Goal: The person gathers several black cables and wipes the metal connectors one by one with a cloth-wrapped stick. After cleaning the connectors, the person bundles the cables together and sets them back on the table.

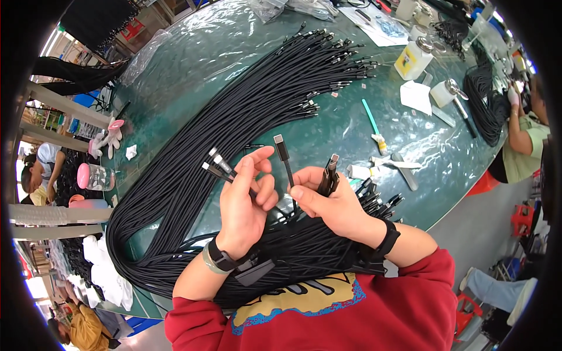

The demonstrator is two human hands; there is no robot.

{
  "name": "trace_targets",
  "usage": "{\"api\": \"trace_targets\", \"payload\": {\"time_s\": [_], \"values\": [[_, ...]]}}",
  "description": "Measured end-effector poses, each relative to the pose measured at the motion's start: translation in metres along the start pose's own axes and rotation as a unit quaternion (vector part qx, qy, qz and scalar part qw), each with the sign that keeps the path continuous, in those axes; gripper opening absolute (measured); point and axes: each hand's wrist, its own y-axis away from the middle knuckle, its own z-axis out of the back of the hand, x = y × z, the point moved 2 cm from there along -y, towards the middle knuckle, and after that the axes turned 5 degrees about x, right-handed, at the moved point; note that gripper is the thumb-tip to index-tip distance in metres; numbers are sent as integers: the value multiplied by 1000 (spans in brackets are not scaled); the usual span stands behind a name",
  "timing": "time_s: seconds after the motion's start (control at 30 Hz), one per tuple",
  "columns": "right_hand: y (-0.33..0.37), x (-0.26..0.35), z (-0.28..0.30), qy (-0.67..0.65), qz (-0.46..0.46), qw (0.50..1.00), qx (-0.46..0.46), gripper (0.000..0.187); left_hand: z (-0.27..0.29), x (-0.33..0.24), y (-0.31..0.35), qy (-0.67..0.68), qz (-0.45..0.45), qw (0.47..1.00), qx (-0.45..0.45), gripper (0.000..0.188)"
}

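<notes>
My left hand is curled around a few black cables, whose metal-tipped connectors stick out past its left side. Between the thumb and forefinger of my right hand, a single black cable is pinched, its flat connector pointing up. More cable ends are gathered in the same right hand, their plugs upward. Below both hands a thick bundle of black cables lies across my lap side of the table. It loops left into a long bundle whose connector ends fan out at the far side.
On the green table lie a teal-handled tool, a small white tube and a metal blade-like piece. Solvent bottles stand at the right. A pink-lidded jar is at the left. A co-worker sits on the right.
</notes>
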Motion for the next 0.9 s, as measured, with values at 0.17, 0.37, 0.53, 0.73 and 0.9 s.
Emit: {"api": "trace_targets", "payload": {"time_s": [0.17,0.37,0.53,0.73,0.9], "values": [[1,1,-2,-13,-20,999,24,17,-24,-8,11,-75,-48,996,26,28],[2,9,0,41,-33,995,83,14,-25,-10,12,-179,0,983,-45,36],[-2,8,7,45,-58,990,120,11,-25,-8,11,-169,16,984,-46,35],[-3,3,6,46,-43,996,65,11,-26,-11,11,-153,32,988,-8,33],[-3,-2,6,39,-40,997,46,14,-32,-8,13,-175,13,984,-13,25]]}}
